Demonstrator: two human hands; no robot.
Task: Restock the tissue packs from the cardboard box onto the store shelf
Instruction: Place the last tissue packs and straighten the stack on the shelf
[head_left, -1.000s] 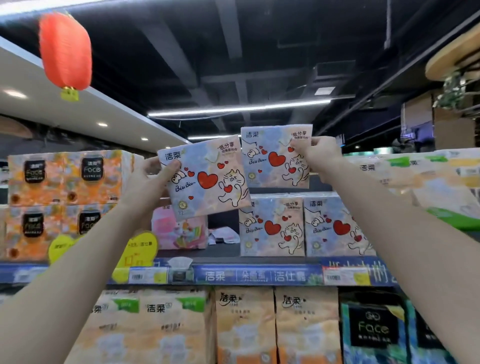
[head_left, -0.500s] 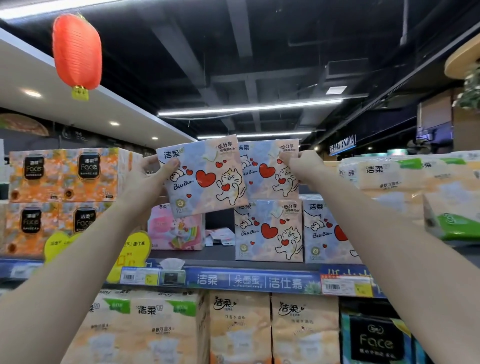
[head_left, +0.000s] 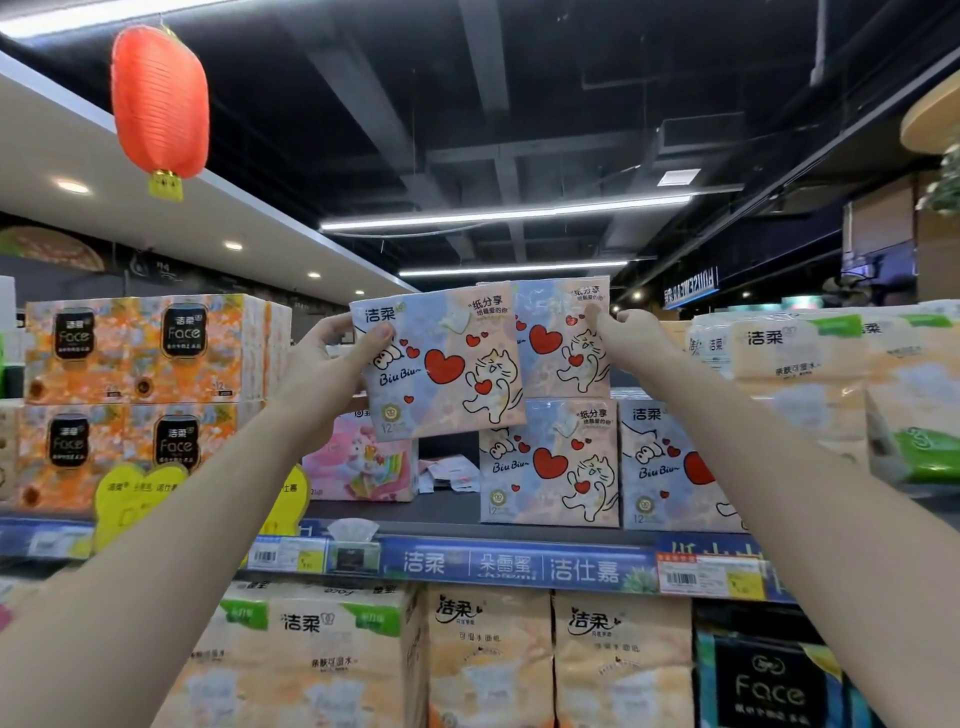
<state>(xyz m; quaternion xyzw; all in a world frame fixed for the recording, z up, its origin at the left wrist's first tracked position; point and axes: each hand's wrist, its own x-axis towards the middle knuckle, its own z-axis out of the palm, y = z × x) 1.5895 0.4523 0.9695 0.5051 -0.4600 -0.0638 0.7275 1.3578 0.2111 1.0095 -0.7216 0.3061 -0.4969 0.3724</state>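
Observation:
My left hand (head_left: 332, 364) grips a pastel tissue pack (head_left: 441, 364) with red hearts and a cartoon cat, held tilted in the air above the top shelf. My right hand (head_left: 631, 338) pinches a second, matching tissue pack (head_left: 563, 338) by its upper right corner; that pack sits on top of a same-design pack (head_left: 550, 462) standing on the shelf. The left pack overlaps the left edge of the right one. Another matching pack (head_left: 670, 467) stands to the right on the shelf. The cardboard box is out of view.
A gap on the shelf (head_left: 447, 506) lies between a pink tissue pack (head_left: 361, 462) and the heart packs. Orange "Face" tissue boxes (head_left: 140, 395) are stacked at left, bulk packs (head_left: 831, 374) at right. A red lantern (head_left: 160, 104) hangs overhead. More tissue bundles (head_left: 488, 660) fill the lower shelf.
Both packs have come down and closer together. The right pack has dropped onto the standing shelf pack, and the left pack now overlaps it.

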